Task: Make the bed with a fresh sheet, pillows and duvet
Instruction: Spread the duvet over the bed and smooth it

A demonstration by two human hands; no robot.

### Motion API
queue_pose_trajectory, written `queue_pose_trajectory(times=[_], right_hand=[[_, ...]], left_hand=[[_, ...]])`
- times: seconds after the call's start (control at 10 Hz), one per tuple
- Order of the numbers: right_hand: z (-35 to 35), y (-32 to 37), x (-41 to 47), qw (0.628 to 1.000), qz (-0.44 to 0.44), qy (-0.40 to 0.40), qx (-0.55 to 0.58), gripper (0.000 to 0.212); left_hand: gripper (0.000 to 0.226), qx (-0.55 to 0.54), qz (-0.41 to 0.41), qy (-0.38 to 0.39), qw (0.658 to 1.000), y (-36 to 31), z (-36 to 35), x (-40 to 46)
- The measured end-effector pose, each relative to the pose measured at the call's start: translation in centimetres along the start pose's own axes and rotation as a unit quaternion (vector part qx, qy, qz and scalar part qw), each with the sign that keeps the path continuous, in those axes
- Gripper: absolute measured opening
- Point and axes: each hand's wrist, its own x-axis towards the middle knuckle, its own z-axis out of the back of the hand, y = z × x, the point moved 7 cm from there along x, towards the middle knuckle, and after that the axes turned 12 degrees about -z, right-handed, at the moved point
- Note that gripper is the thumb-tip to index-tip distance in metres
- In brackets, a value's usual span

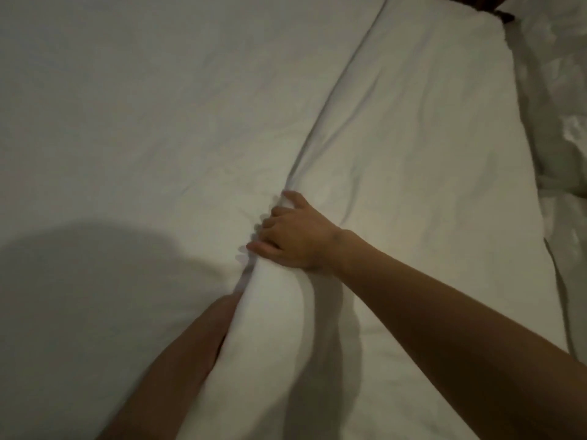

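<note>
Sheet (133, 128), white, covers the mattress across most of the view. Duvet (422, 173), white and thick, lies on the sheet's right side, its edge bunched into a raised fold. Crumpled white bedding (559, 122) sits right of the duvet. Right hand (292, 236) grips the duvet's fold, fingers curled over it. Left forearm (178, 354) goes under the fold; the hand is hidden, so its fingers cannot be told.

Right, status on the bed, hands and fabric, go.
Right hand gripping a bunched fold of white bedding, fingers curled over its edge. Left hand hidden under that fold, only the forearm shows. Flat white sheet beside it. Nothing in the way.
</note>
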Motion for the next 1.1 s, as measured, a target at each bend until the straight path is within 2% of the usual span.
queue_pose_trajectory(times=[0.1, 0.2, 0.3, 0.4, 0.5, 0.6, 0.7, 0.8, 0.9, 1.0, 1.1], right_hand=[[0.1, -0.3, -0.1, 0.988, 0.005, 0.127, -0.089, 0.051], [0.4, -2.5, -0.6, 0.955, -0.074, 0.281, -0.062, 0.059], [0.0, -3.5, -0.2, 0.936, -0.118, 0.333, -0.008, 0.055], [-2.4, -1.8, -0.8, 0.947, -0.071, 0.301, -0.088, 0.043], [-3.4, 2.0, -1.8, 0.981, -0.028, 0.167, -0.096, 0.034], [-2.4, 6.0, -4.1, 0.992, 0.015, 0.127, 0.002, 0.041], [-0.7, 9.0, -7.0, 0.987, 0.077, 0.142, 0.008, 0.047], [-1.0, 8.8, -8.7, 0.971, 0.052, 0.229, -0.032, 0.046], [-4.2, 7.5, -9.3, 0.946, 0.014, 0.307, -0.103, 0.045], [-6.1, 9.6, -10.5, 0.962, 0.024, 0.228, -0.147, 0.035], [-5.2, 13.6, -13.5, 0.992, 0.060, 0.105, -0.018, 0.056]], left_hand=[[0.028, 0.024, -0.012, 0.012, 1.000, -2.0, -1.7, -2.3], [0.028, 0.041, -0.049, 0.047, 0.997, -2.9, -3.0, -3.0], [0.020, 0.163, -0.160, -0.037, 0.973, -4.3, -1.8, -4.4], [0.032, 0.259, -0.150, 0.013, 0.954, -2.6, -2.4, -6.7], [0.109, 0.407, -0.102, 0.085, 0.904, 0.9, -3.2, -8.5], [0.066, 0.247, -0.069, 0.064, 0.964, 2.4, -1.8, -8.5], [0.035, 0.086, 0.001, 0.081, 0.993, 3.0, -2.0, -9.2], [0.026, 0.037, 0.041, 0.112, 0.992, 3.4, -3.5, -9.8], [0.030, 0.119, -0.001, 0.103, 0.988, 4.9, -3.8, -10.3], [0.021, 0.184, -0.148, -0.044, 0.971, 6.8, -0.4, -14.4], [0.047, 0.302, -0.287, -0.126, 0.900, 9.2, 1.8, -20.5]])
